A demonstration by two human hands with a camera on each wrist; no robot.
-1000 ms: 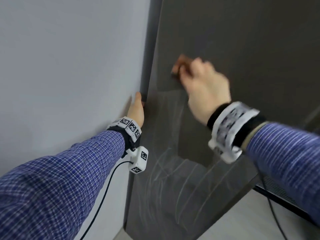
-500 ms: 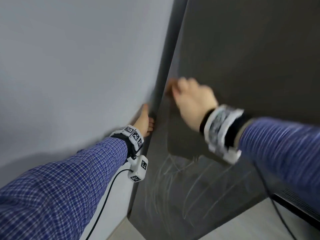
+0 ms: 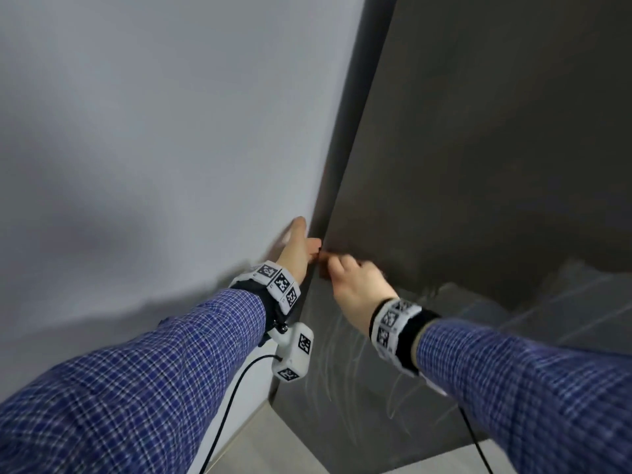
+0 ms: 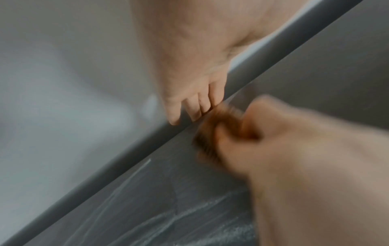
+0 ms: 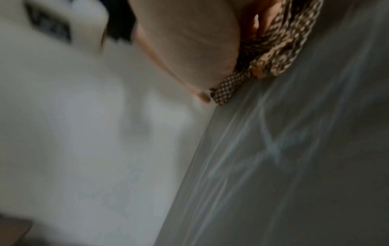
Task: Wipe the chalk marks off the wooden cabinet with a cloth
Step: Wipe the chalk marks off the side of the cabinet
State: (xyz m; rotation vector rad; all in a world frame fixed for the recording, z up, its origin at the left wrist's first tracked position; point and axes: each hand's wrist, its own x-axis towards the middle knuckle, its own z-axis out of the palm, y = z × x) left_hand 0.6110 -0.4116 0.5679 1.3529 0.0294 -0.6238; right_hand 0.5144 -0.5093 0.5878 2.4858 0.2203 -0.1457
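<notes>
Head view: the right hand has slid down and left to the cabinet edge, so the top looks clean, with chalk left below. Beside it is a grey wall.

Left wrist view: the left hand lies flat and holds nothing.

Right wrist view: curled fingers grip the cloth.

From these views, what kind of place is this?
Probably an indoor room corner, home or office. A tall dark cabinet with chalk marks stands against a plain pale wall, with light flooring below. The left hand rests at the cabinet's edge; the right hand grips a cloth.
</notes>
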